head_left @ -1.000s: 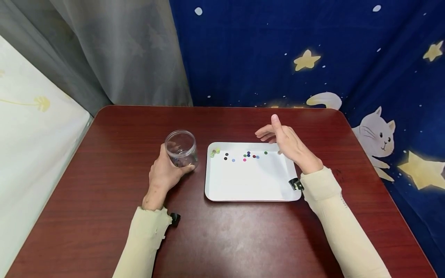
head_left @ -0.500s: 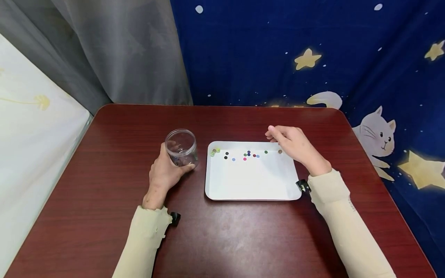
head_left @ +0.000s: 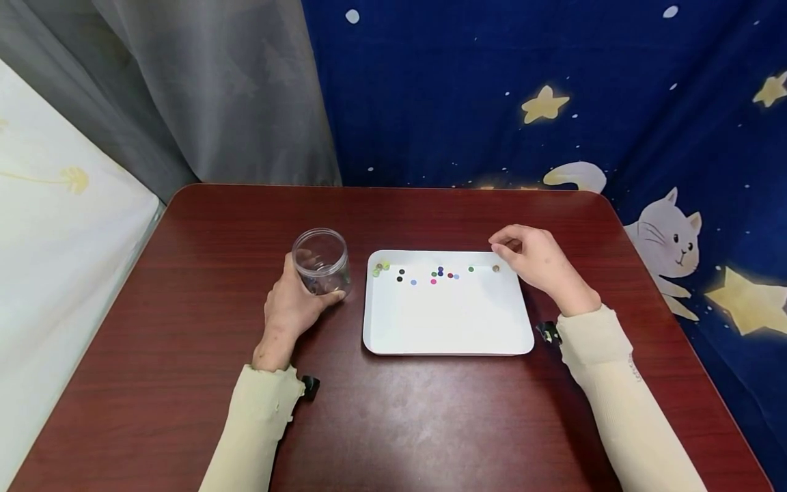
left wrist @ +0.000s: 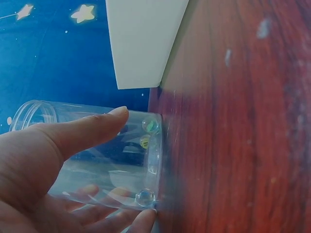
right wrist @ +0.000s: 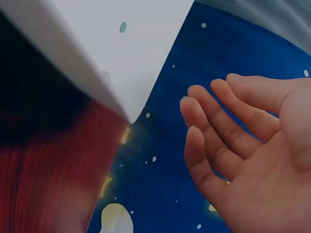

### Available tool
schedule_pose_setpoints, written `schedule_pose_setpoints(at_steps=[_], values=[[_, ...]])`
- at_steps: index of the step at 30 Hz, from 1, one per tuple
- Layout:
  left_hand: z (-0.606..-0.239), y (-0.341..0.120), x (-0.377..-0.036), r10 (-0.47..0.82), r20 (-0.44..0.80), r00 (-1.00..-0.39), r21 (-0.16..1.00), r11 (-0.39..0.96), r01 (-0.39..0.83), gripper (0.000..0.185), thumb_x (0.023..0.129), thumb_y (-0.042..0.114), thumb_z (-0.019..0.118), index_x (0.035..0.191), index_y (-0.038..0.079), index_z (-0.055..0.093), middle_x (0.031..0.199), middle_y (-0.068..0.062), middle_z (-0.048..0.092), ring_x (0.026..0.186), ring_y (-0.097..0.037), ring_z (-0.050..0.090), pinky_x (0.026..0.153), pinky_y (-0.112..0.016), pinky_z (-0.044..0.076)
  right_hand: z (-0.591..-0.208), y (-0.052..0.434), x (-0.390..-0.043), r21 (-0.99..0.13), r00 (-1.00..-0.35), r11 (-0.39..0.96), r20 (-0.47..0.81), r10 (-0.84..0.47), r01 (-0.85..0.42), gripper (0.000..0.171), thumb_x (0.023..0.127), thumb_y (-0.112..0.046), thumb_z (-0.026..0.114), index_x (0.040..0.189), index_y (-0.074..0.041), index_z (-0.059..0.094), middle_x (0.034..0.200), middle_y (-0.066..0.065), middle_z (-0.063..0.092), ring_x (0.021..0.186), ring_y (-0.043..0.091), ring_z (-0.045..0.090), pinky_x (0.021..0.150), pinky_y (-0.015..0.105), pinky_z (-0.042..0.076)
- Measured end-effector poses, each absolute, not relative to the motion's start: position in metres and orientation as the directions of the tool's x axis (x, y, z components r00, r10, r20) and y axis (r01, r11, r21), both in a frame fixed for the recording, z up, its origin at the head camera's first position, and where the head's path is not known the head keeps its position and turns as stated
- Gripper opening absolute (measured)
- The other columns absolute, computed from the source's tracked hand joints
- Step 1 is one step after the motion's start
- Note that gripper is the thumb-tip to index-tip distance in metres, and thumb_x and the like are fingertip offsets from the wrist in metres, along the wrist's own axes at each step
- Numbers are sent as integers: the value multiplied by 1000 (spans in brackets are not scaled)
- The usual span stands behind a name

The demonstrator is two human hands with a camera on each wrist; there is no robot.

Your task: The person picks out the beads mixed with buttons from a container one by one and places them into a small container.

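My left hand [head_left: 292, 307] grips a clear jar [head_left: 332, 277] that stands open-topped on the table, left of the white tray [head_left: 449, 318]. Thumb and fingers wrap round its wall in the left wrist view, where several glass marbles [left wrist: 145, 197] lie at the jar's bottom. Over the tray's far right corner hovers my right hand [head_left: 541, 260], fingers loosely bent; the right wrist view shows nothing in it. Just below its fingertips on the tray is a small brownish round piece [head_left: 496, 268].
Several small round pieces lie along the tray's far side: light green ones [head_left: 381, 268] at the left corner, black ones [head_left: 400, 279], a pink one [head_left: 433, 281] and a dark green one [head_left: 471, 269]. A blue curtain [head_left: 430, 96] hangs behind the dark red table [head_left: 393, 424].
My right hand has moved right and its fingers have bent from a more spread pose, uncovering the brownish piece at the tray's corner. My left hand and the jar stay put.
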State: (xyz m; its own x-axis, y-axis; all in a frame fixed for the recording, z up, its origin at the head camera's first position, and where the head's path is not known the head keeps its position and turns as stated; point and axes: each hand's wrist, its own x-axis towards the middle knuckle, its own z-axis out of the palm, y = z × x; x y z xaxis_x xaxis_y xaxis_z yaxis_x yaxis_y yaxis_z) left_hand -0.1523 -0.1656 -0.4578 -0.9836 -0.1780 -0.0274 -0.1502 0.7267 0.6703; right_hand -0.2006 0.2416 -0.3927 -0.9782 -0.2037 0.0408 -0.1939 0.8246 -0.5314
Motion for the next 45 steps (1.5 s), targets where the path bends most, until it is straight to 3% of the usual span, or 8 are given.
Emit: schedule_pose_setpoints(at_steps=[9,21,28,35,45], values=[[-458,-166,-152,-180,-25,-983,667,729,-151,101,76,40,92,155,15,33,139,-21,65,120,-49,65,97,-64,49,-402,249,-199,-457,-975,863,66,-211,-217,13,97,-6,70,107,-4,78,99,12,72,87,25,62,76,37,50],[-460,-166,-150,-180,-27,-983,673,724,-151,101,77,39,92,155,15,33,141,-21,64,121,-48,64,97,-64,49,-413,251,-193,-378,-969,892,75,-236,-247,18,93,-6,74,110,-7,79,100,10,69,92,27,59,78,41,48],[-461,-166,-150,-179,-24,-984,671,726,-149,100,77,39,92,154,15,34,141,-21,64,120,-48,65,96,-64,49,-418,253,-191,-323,-971,916,77,-227,-239,15,94,-10,75,108,-7,79,114,12,65,106,31,55,80,47,52],[-460,-166,-151,-177,-17,-984,671,728,-142,100,77,38,92,154,14,34,141,-21,64,120,-48,65,96,-64,49,-422,253,-190,-316,-977,926,5,-215,-205,23,94,-11,76,117,-8,78,129,16,62,124,38,53,87,54,55],[-460,-166,-150,-175,-30,-984,673,724,-149,103,77,38,92,157,14,31,143,-21,63,122,-49,64,98,-65,49,-432,250,-190,-291,-978,936,0,-207,-198,26,92,-9,77,118,-6,77,129,16,64,119,36,56,85,51,55]])
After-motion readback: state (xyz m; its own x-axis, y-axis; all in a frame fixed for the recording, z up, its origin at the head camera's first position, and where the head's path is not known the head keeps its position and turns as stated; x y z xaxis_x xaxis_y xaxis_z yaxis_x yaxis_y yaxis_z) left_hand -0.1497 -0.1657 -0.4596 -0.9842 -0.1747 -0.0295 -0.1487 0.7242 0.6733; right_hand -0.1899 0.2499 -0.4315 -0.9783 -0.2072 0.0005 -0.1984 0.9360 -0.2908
